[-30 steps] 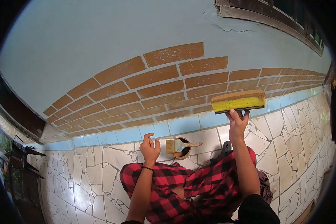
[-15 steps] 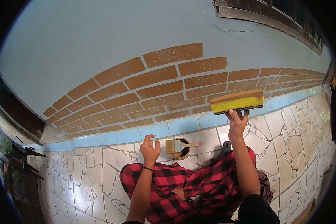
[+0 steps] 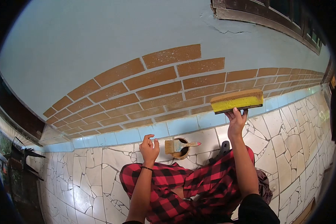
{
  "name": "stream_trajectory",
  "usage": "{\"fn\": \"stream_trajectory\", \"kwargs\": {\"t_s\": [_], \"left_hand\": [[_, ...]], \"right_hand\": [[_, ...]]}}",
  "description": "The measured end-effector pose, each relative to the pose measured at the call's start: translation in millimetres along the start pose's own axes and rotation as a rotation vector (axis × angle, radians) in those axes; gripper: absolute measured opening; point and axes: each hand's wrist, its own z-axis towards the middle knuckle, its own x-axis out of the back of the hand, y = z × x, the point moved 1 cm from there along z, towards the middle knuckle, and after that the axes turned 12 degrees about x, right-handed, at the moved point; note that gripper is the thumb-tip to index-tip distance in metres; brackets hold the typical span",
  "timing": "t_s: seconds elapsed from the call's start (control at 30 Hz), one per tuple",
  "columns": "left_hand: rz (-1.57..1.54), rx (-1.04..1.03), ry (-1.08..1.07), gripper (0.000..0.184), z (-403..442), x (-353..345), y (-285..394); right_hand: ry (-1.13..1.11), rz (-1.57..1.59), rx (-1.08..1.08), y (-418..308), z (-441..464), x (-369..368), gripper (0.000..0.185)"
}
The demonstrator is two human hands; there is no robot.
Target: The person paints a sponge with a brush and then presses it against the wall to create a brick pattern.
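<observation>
My right hand [image 3: 236, 121] grips a yellow sponge block [image 3: 236, 103] from below, by its dark backing. Brown paint coats the sponge's far face, which points at the wall. Held up in front of the lowest brick rows, it hides part of them; whether it touches the wall I cannot tell. My left hand [image 3: 149, 150], with nothing in it, hovers above my knee with loosely bent fingers and the thumb apart. To its right, a paintbrush [image 3: 192, 144] lies across the top of a small paint pot [image 3: 181, 156] on the floor.
Brown painted bricks [image 3: 171, 55] run in rows along the pale blue wall [image 3: 100, 41]. Light blue tiles [image 3: 153, 130] line its foot. Cracked-stone flooring [image 3: 86, 175] surrounds my crossed legs. A dark chair [image 3: 28, 160] stands at left; a wooden window frame [image 3: 250, 16] is upper right.
Almost nothing differs. The view has shifted very slightly, and both hands and the sponge block keep nearly the same positions.
</observation>
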Motion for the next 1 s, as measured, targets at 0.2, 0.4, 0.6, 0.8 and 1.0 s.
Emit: {"fn": "stream_trajectory", "kwargs": {"t_s": [0.2, 0.4, 0.6, 0.8, 1.0], "left_hand": [[0.002, 0.021, 0.002, 0.013, -0.8, -0.4, -0.8], [-0.026, -0.014, 0.015, 0.012, -3.3, 1.3, -1.8], [-0.010, -0.022, 0.029, 0.011, -4.4, 2.7, -4.4], [-0.024, -0.016, 0.031, 0.011, -2.8, 0.9, -1.6], [-0.061, -0.103, 0.023, 0.025, -15.1, 0.9, 4.4]], "right_hand": [[0.025, -0.010, 0.016, -0.3, 4.5, 1.7, 0.065], [0.039, -0.139, 0.179, -11.0, 18.5, 5.7, 0.064], [-0.059, -0.362, 0.507, -48.8, 51.9, 11.2, 0.071], [-0.138, -0.440, 0.683, -90.6, 75.9, 38.7, 0.075], [-0.149, -0.498, 0.777, -138.7, 59.9, 51.6, 0.073]]}}
